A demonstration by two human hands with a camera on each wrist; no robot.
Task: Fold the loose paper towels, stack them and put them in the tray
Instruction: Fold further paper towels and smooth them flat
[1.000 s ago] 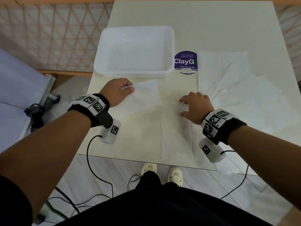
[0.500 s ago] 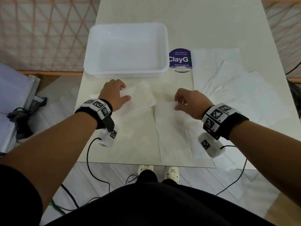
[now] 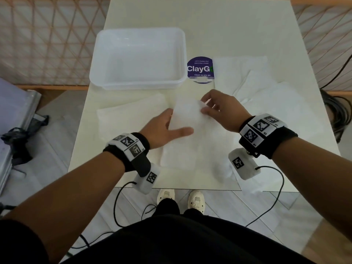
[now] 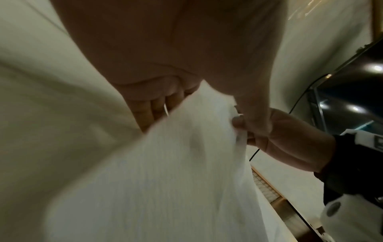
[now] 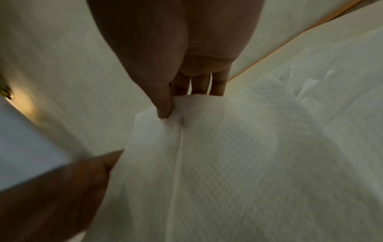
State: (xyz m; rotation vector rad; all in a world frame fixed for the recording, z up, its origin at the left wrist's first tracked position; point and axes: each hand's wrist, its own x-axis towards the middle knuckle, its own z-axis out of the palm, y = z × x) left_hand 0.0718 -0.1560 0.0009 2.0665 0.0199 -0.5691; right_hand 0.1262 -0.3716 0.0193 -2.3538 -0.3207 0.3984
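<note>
Sticker (image 3: pixel 200 69) reads "ClayG"; right hand (image 3: pixel 222 109) pinches paper towel (image 3: pixel 187 119), left hand (image 3: pixel 162 128) open.

White paper towel (image 3: pixel 190 128) is showing a woven, embossed texture; the tray (image 3: pixel 106 77) is looking translucent white, the surface (image 3: pixel 209 25) cream, and the round sticker (image 3: pixel 200 70) is glowing purple with white lettering.

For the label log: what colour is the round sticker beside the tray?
The sticker is dark purple with white lettering, clearest in the head view.
</note>
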